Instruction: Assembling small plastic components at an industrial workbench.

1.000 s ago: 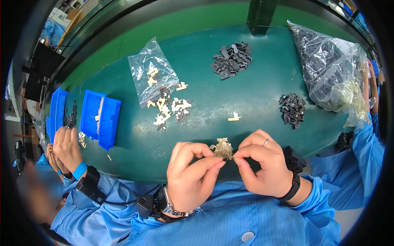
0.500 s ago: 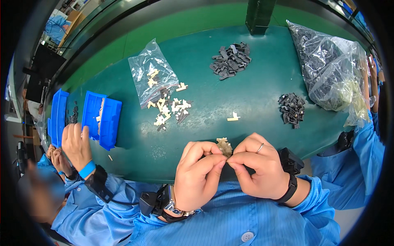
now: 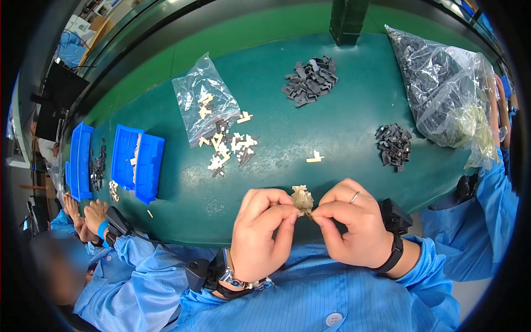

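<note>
- Holds the left hand (image 3: 263, 235) at the near-left edge of the beige pile (image 3: 302, 197), the right hand (image 3: 354, 229) at its near-right edge; comes slightly closer with the left.
- Pinches thumb and forefinger together on each hand; cannot tell of any small piece caught between.
- Lies on the smooth green table (image 3: 276, 146) just beyond the fingertips, as a jumble of thin, angular bits without a clear long axis.
- Beyond the pile, slightly right: a lone cream piece (image 3: 315, 160), long side running left to right, with a short stub.
- Beyond and left of it: a mixed cream-and-dark scatter (image 3: 222, 146), beside and partly under a creased clear bag (image 3: 202, 80).
- Well beyond it: a mound of dark grey plastic parts (image 3: 311, 81).
- Right and beyond: a smaller dark heap (image 3: 394, 148).
</note>
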A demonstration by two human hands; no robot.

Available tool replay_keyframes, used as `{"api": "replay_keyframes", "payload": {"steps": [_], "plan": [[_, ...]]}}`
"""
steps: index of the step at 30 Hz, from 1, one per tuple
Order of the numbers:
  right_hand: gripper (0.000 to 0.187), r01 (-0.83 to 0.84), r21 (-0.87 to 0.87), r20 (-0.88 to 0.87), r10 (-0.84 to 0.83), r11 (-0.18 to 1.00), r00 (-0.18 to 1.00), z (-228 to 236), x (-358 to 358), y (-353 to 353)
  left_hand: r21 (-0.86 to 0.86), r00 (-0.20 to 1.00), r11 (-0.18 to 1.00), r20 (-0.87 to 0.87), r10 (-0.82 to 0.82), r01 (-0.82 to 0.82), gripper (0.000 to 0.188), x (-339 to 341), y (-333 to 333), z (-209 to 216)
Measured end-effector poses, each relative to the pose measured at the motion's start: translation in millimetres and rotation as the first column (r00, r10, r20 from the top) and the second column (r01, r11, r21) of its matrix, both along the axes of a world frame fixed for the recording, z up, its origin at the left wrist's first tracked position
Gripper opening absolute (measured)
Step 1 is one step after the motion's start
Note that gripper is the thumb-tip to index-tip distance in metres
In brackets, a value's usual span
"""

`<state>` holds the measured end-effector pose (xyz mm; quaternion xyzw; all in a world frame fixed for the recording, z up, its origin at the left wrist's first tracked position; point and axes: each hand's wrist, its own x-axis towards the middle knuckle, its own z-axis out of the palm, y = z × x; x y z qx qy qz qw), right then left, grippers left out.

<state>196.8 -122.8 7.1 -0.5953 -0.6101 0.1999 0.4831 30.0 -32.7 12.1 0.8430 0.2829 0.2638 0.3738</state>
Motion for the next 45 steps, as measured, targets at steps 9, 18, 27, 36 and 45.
{"api": "replay_keyframes", "payload": {"steps": [9, 18, 27, 36, 45], "plan": [[0.015, 0.108, -0.013, 0.046, -0.107, 0.994, 0.993, -4, 9, -6, 0.126, 0.994, 0.992, -0.112, 0.016, -0.002, 0.021, -2, 3, -9], [0.017, 0.086, -0.004, 0.028, -0.086, 0.996, 0.996, -2, 10, -5, 0.119, 0.987, 0.985, -0.093, 0.134, -0.122, 0.018, -1, 1, -1], [0.018, -0.173, 0.319, 0.482, -0.002, 0.932, 0.876, 7, 15, -6, -0.54, 0.974, 0.814, 0.056, -0.219, 0.214, 0.01, -6, 12, 24], [0.014, -0.055, 0.182, 0.212, 0.015, 0.982, 0.977, 4, 14, -4, -0.53, 0.991, 0.845, 0.133, 0.004, 0.067, 0.011, -12, 6, 5], [0.011, -0.027, -0.056, -0.341, 0.006, 0.998, 0.94, 3, -1, -4, -0.296, 0.996, 0.953, 0.083, -0.043, 0.066, 0.013, -6, 2, 10]]}}
